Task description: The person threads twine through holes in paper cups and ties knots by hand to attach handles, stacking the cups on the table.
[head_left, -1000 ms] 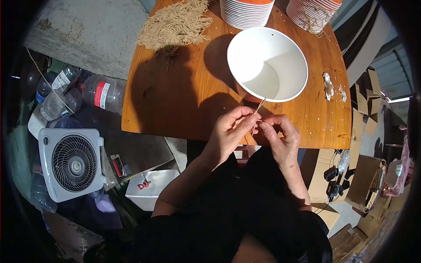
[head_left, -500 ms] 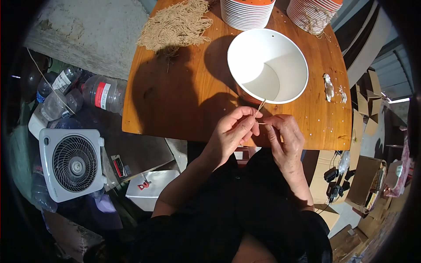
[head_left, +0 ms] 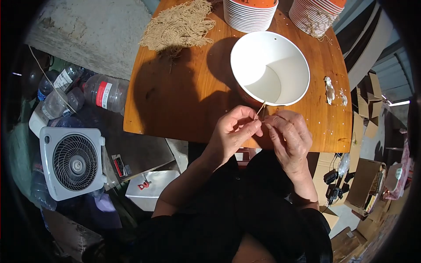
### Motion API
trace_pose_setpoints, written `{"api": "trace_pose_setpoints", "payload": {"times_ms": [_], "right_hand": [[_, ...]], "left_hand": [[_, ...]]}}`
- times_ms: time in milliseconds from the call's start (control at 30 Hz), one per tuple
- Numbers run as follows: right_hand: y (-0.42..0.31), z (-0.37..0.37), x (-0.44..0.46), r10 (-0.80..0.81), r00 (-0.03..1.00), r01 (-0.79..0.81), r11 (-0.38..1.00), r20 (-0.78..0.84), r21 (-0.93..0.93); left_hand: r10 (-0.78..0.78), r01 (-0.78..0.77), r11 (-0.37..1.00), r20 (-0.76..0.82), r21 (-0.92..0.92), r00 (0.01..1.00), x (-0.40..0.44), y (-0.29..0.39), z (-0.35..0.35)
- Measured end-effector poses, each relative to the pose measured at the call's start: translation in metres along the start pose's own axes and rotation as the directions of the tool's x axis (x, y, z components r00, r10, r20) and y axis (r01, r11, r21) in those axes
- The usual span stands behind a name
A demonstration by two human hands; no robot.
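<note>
A white-lined bucket [head_left: 287,65] with a small hole near its far rim leans open toward me at the table's front. Thin tan string [head_left: 261,109] runs from the bucket's near rim down to my fingers. My left hand [head_left: 234,133] pinches this string between thumb and fingers. Close beside it on the right, my right hand [head_left: 289,138] has its thumb and fingertips together on the string, just below the rim. The string's lower end is hidden by my fingers. A pile of loose tan string [head_left: 177,26] lies at the back left of the table.
Behind the bucket on the wooden table [head_left: 175,118] stand a stack of buckets [head_left: 250,16] and another stack with string on it [head_left: 313,19]. Crumpled white scraps [head_left: 329,90] lie at right. A fan [head_left: 75,164] and plastic bottles [head_left: 105,93] are at left, cardboard boxes [head_left: 365,184] at right.
My right hand drew slightly away to the right, then turned with its fingers more over the string. My left hand has stayed nearly in place. The view has shifted slightly.
</note>
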State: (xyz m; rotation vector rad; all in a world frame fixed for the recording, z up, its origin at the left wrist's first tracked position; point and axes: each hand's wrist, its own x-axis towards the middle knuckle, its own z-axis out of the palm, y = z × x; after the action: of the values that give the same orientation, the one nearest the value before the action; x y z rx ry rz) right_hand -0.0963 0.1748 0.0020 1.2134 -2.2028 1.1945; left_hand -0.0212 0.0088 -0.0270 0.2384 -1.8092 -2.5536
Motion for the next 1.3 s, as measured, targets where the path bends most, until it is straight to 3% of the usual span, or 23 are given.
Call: {"api": "trace_pose_setpoints", "payload": {"times_ms": [100,167,233,400,467,600,667,733,800,867,967,1200,1300], "right_hand": [[0.001,0.002,0.008,-0.053,0.999,0.054,0.998,-0.011,0.022],[0.002,0.004,0.010,-0.054,0.998,0.054,0.998,0.012,0.040],[0.003,0.005,0.015,-0.058,0.998,0.056,0.997,0.035,0.057],[0.007,0.005,0.030,-0.221,0.965,0.228,0.973,0.140,-0.040],[0.010,0.005,0.033,-0.257,0.950,0.274,0.958,0.174,-0.081],[0.003,-0.002,0.041,-0.305,0.911,0.361,0.916,0.277,-0.177],[0.002,-0.002,0.043,-0.310,0.908,0.371,0.908,0.282,-0.194],[0.001,-0.001,0.043,-0.315,0.904,0.380,0.901,0.289,-0.209],[0.001,-0.001,0.043,-0.291,0.917,0.345,0.921,0.272,-0.178],[0.004,0.002,0.037,-0.266,0.928,0.314,0.935,0.262,-0.167],[-0.001,0.002,0.034,-0.193,0.949,0.229,0.966,0.248,-0.124],[-0.010,0.005,0.025,-0.015,0.980,0.018,1.000,0.199,-0.013],[-0.011,0.008,0.023,0.000,0.986,0.000,1.000,0.164,-0.003]], "left_hand": [[-0.007,0.007,1.000,-0.025,0.010,1.000,0.000,-0.004,-0.002],[-0.011,0.006,0.993,-0.048,-0.118,0.999,0.000,-0.006,-0.001],[-0.013,0.006,0.992,-0.056,-0.124,0.998,0.001,-0.007,0.000],[0.003,-0.011,0.993,-0.066,-0.117,0.998,-0.001,-0.007,0.002],[0.133,-0.134,0.991,-0.139,-0.002,0.981,0.001,-0.011,0.007],[0.223,-0.200,0.971,-0.198,0.130,0.954,0.000,-0.020,0.009],[0.555,-0.351,0.708,-0.176,0.613,0.813,0.000,-0.014,0.011],[0.626,-0.386,0.634,-0.151,0.670,0.765,0.000,-0.017,0.011],[0.692,-0.412,0.552,-0.122,0.724,0.712,0.002,-0.020,0.010],[0.829,-0.443,0.325,-0.026,0.836,0.558,0.007,-0.022,0.008],[0.861,-0.449,0.259,0.006,0.855,0.509,0.012,-0.027,0.003],[0.873,-0.473,0.266,-0.001,0.840,0.488,0.017,-0.024,0.004],[0.863,-0.485,0.343,-0.067,0.804,0.500,0.019,-0.024,0.008]]}}
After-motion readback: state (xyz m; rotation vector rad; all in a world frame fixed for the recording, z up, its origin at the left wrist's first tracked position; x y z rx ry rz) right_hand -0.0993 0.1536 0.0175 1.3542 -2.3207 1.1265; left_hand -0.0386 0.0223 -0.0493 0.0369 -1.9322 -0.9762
